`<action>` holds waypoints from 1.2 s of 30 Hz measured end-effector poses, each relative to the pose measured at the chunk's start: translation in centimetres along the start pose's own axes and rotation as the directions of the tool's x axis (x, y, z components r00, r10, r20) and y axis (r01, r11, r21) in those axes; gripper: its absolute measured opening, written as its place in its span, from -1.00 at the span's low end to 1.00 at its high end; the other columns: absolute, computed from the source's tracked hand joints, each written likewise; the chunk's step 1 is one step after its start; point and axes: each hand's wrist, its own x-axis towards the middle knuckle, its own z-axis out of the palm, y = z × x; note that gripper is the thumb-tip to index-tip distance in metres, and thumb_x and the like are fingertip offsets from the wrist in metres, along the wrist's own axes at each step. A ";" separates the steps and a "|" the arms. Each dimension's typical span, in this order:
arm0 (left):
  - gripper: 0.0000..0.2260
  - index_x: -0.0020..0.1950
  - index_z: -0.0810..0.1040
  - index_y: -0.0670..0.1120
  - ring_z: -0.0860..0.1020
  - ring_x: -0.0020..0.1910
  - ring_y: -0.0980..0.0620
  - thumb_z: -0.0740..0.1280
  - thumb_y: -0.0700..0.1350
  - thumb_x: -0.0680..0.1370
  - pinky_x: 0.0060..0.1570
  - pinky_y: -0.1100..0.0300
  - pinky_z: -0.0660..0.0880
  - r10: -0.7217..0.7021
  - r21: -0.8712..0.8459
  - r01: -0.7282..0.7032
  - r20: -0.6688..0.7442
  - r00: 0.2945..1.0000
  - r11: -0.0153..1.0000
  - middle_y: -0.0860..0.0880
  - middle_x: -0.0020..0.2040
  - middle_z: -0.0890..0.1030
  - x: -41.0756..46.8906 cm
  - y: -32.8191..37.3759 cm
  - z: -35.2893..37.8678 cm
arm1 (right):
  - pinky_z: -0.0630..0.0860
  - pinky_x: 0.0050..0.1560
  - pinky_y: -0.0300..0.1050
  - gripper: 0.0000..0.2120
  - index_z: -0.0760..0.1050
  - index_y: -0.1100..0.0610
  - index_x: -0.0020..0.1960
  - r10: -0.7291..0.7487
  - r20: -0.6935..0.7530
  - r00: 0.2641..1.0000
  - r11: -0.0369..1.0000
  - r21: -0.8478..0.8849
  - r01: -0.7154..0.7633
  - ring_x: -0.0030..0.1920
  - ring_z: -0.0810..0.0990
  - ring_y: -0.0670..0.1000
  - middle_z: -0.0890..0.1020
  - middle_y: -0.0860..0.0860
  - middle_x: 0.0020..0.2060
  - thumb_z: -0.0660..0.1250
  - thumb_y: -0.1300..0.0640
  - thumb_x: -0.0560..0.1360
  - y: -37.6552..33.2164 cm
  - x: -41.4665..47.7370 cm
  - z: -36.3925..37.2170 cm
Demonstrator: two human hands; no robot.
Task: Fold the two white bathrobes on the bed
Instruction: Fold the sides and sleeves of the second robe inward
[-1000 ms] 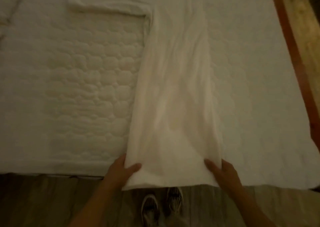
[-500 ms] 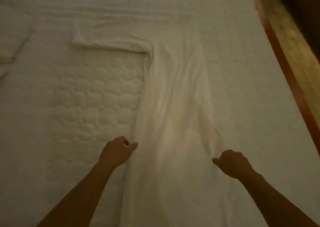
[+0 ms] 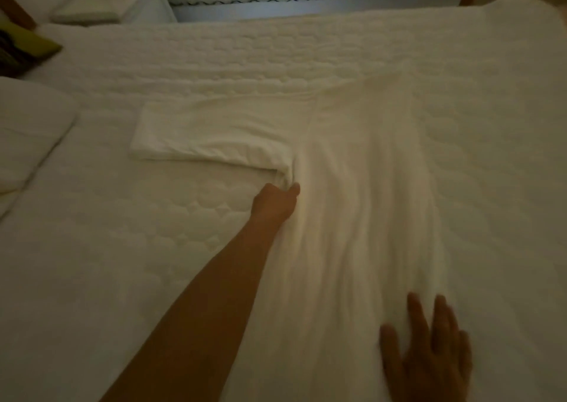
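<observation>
One bathrobe [image 3: 352, 202] on bed [image 3: 122, 263]: left hand [image 3: 274, 203] apparently pinches its underarm fabric; right hand [image 3: 429, 355] flat on it, fingers spread.

Left hand: your left hand [image 3: 274, 203] has left the hem of the bathrobe [image 3: 352, 217] and now grips the fabric where the sleeve [image 3: 214, 137] joins the body.
Right hand: your right hand [image 3: 429, 355] has released the hem and now lies flat on the cloth, fingers spread.
View: raised; a pillow [image 3: 27, 125] now shows at left.
</observation>
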 end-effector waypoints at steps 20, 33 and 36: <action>-0.65 -0.30 0.46 -0.08 0.47 -0.32 0.00 0.42 0.12 0.52 -0.26 0.14 0.37 0.166 -0.109 -0.181 -0.133 0.977 0.977 0.01 -0.34 0.51 0.3 -5.3 -1.0 | 0.27 0.42 0.29 -0.40 0.54 0.15 0.37 -0.075 -0.160 0.984 0.996 -0.050 0.068 0.39 0.46 0.31 0.42 0.27 0.45 0.22 -0.16 0.46 0.3 -0.1 1.2; -0.67 -0.14 0.67 -0.07 0.64 -0.20 -0.02 0.54 0.18 0.39 -0.10 0.03 0.60 -0.035 -0.384 -0.056 -0.225 0.974 0.922 -0.05 -0.17 0.71 -7.2 -12.1 -0.3 | 0.03 0.56 0.24 -0.33 0.18 -0.05 0.60 -0.011 0.183 0.983 0.996 -0.082 0.026 0.58 0.13 0.22 0.18 0.22 0.58 0.06 -0.26 0.54 0.6 -0.6 -1.1; -0.67 -0.14 0.68 -0.09 0.63 -0.19 -0.05 0.49 0.18 0.44 -0.10 0.05 0.57 -0.025 -0.298 -0.031 -0.182 0.983 0.954 -0.05 -0.20 0.69 -9.2 -14.0 -0.4 | -0.04 0.57 0.24 -0.31 0.02 -0.10 0.63 -0.027 0.271 0.962 0.995 -0.084 0.052 0.61 0.02 0.19 0.07 0.19 0.62 -0.01 -0.31 0.57 1.0 -1.0 -1.8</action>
